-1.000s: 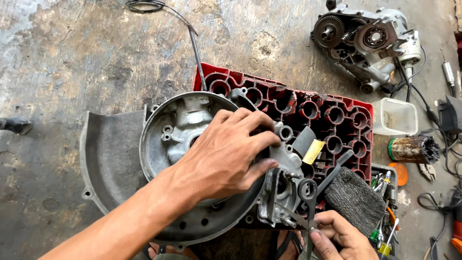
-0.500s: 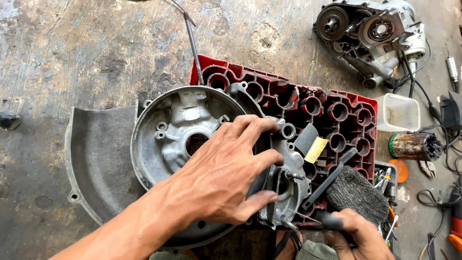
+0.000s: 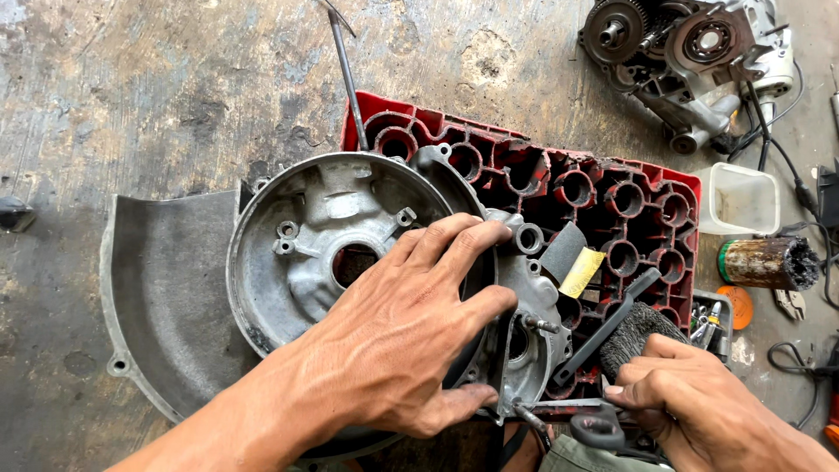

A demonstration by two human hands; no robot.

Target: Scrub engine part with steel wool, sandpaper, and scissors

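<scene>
A grey cast-metal engine crankcase half [image 3: 323, 236] lies open side up on an upturned red plastic crate [image 3: 612, 192]. My left hand [image 3: 411, 332] presses flat on the casing's right side, fingers spread over its rim. My right hand [image 3: 690, 393] is at the lower right, fingers closed on a slim metal tool [image 3: 568, 406] whose tip points at the casing's lower edge. A long black flat tool [image 3: 603, 336] leans on the crate just above that hand.
A second engine assembly with gears [image 3: 690, 52] sits at the top right. Right of the crate are a clear plastic tub [image 3: 743, 199], a rusty cylinder [image 3: 769, 262] and cables. A grey cloth [image 3: 634, 336] and a piece of sandpaper [image 3: 572, 258] lie on the crate. The floor is stained concrete [image 3: 131, 87].
My right hand has moved up and right, bringing the slim tool towards the casing's lower edge. My left hand has stayed pressed on the casing, and the view has shifted slightly.
</scene>
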